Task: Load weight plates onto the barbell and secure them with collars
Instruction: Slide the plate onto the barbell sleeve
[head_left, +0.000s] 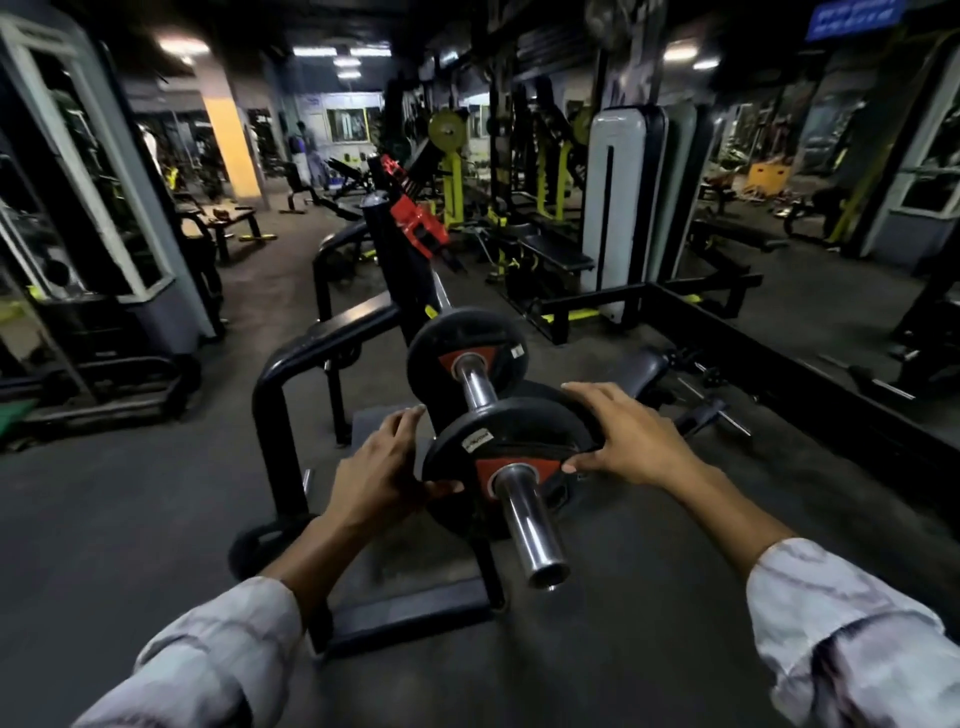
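Both hands are grasping the near plate (511, 441) by its rim — left hand (382, 467) and right hand (631, 436) on opposite edges. It is sitting on the bar sleeve (530, 525), apart from a second plate (465, 353) farther along.

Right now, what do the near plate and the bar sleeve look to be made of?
Near plate: matte black, probably rubber-coated, with a red hub insert; no glare where the left hand and right hand grip its rim. Bar sleeve: polished, chrome-like metal, with bright streak reflections.
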